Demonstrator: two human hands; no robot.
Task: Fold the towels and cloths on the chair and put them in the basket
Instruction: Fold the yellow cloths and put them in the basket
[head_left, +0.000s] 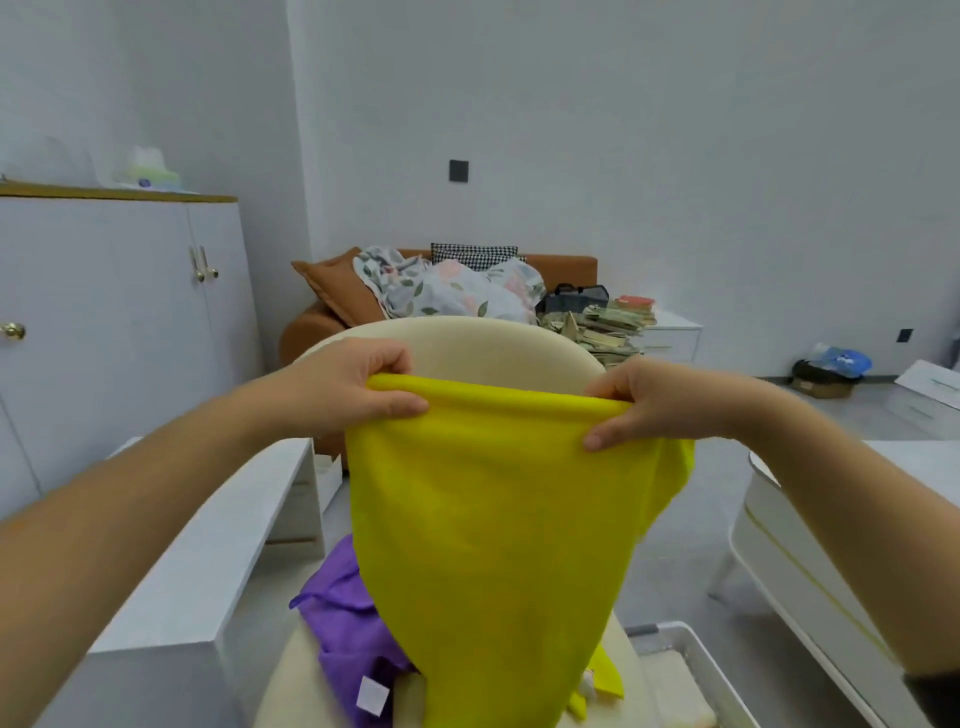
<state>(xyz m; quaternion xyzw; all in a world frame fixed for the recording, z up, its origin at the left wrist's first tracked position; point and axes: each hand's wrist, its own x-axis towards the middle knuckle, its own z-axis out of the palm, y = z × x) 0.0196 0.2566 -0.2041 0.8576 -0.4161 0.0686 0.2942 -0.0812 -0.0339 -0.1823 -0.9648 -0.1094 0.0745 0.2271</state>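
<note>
A yellow cloth (493, 530) hangs in front of me above the cream chair (467, 343). My left hand (348, 384) pinches its top left corner and my right hand (649, 402) pinches its top right edge, so the top edge stretches between them. The cloth's lower end reaches down to the chair seat. A purple cloth (343, 623) with a white label lies crumpled on the seat, partly hidden behind the yellow one. A white basket (691, 654) stands on the floor right of the chair, with something pale inside.
A white bench-like shelf (208, 545) stands close on the left. A white low table (810, 545) is on the right. Behind the chair are a brown sofa (571, 270) with bedding, a stack of books (613, 327) and a white cabinet (119, 312).
</note>
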